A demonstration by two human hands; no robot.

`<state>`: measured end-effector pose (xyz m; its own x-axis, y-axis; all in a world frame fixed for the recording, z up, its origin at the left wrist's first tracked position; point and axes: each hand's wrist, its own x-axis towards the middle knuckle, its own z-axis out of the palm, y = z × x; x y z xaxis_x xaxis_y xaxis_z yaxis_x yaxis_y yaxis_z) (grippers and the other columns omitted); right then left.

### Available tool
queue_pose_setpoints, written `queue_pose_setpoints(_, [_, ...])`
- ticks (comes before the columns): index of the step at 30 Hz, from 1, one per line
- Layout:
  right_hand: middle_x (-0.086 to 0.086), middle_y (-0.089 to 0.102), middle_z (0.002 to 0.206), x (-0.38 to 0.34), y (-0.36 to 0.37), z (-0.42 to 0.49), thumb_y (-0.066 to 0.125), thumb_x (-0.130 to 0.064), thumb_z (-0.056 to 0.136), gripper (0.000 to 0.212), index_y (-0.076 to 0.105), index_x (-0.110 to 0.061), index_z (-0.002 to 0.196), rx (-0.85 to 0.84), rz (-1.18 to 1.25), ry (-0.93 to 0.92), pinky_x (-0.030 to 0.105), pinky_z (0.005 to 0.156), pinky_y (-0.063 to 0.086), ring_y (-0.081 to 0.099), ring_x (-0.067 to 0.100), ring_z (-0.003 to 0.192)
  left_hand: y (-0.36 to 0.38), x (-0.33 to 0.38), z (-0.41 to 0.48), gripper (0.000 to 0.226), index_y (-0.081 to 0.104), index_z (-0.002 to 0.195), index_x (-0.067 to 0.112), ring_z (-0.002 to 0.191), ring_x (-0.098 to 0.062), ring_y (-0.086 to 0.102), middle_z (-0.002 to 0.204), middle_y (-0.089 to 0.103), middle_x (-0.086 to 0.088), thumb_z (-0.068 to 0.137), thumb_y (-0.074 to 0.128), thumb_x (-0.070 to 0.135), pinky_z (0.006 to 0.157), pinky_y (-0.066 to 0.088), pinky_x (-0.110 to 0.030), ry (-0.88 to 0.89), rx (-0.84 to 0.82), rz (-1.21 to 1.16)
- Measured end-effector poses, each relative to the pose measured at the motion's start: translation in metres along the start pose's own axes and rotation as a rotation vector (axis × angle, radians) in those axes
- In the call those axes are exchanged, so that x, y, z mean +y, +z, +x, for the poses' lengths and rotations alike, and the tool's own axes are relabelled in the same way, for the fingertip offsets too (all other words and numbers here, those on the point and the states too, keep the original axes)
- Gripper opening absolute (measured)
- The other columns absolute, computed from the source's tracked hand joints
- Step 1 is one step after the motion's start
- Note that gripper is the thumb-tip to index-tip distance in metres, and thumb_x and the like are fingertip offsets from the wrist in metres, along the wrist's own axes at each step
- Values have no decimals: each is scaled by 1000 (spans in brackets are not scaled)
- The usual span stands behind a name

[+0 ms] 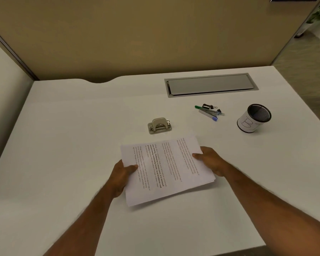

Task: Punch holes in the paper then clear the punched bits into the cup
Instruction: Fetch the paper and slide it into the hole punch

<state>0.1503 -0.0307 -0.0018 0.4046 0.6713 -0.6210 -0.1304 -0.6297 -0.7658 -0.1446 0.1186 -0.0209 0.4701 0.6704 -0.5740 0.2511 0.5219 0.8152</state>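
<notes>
So you had the paper, a small stack of printed sheets, pinched from both sides. Your left hand gripped the left edge with its thumb curled on top and the other fingers tucked under the sheets, out of sight. Your right hand did the same on the right edge, thumb on top. The stack sat tilted over the desk, and the sheets weren't squared up, fanning a bit at the near right corner. Couldn't tell if the near edge touched the desk.

Just past your thumbs, beyond the paper's far edge, the hole punch stood on the desk, apart from the sheets. Farther out, to the right of your right-hand fingers, was the cup: black mesh, white paper wrap, upright, well apart from the paper. Between punch and cup, a bit farther back, lay some pens and binder clips. Behind those were a grey cable flap set into the desk and a beige partition.
</notes>
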Motion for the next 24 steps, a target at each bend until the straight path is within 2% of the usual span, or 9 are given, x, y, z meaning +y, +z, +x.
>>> queue_pose_setpoints(3, [10,69,112,10,1,-1,55,-14,96,25,61,-7,119,71,25,-28,40,82,57,69,28,97,1,1,4,30,62,118,19,89,-28,74,104,75,-6,92,59,5,74,60,-45,25,31,16])
queue_pose_setpoints(7, [1,68,112,19,5,-2,54,-15,97,19,58,-21,115,139,-1,-108,29,74,55,68,14,92,5,-1,6,31,61,118,21,89,-26,74,106,74,-5,91,60,6,73,61,-45,62,57,50])
queue_pose_setpoints(9, [1,68,113,22,6,-1,54,-15,96,19,58,-24,113,155,-3,-122,34,81,56,68,16,93,7,0,6,31,61,117,22,88,-25,74,106,74,-4,91,60,5,71,61,-41,76,65,62])
queue_pose_setpoints(11, [4,69,114,25,6,1,56,-14,95,20,60,-21,114,166,2,-115,42,89,55,68,20,96,9,2,8,32,60,118,19,88,-24,74,108,73,-4,90,59,3,70,61,-39,95,77,96])
queue_pose_setpoints(15, [8,68,114,26,4,5,60,-12,93,21,59,-12,114,205,-28,-97,45,91,54,68,25,98,11,2,13,34,54,123,12,91,-24,72,113,69,-7,90,60,4,69,60,-37,108,118,175])
queue_pose_setpoints(18, [9,67,114,25,5,8,61,-14,93,25,57,-9,116,228,-63,-102,42,89,54,66,27,99,13,1,17,35,50,124,11,92,-23,70,114,67,-7,91,61,8,70,59,-36,97,162,204])
queue_pose_setpoints(22, [10,64,116,24,8,11,55,-15,96,27,55,-4,120,249,-149,-129,37,87,51,63,24,98,16,-2,21,32,48,127,11,94,-25,69,116,66,-9,97,57,19,79,59,-43,94,195,262])
queue_pose_setpoints(24, [11,65,117,24,9,12,53,-13,97,25,56,-3,119,261,-174,-142,39,89,52,63,25,99,18,-2,22,27,48,125,11,93,-24,68,115,65,-9,100,51,21,76,57,-40,111,238,278])
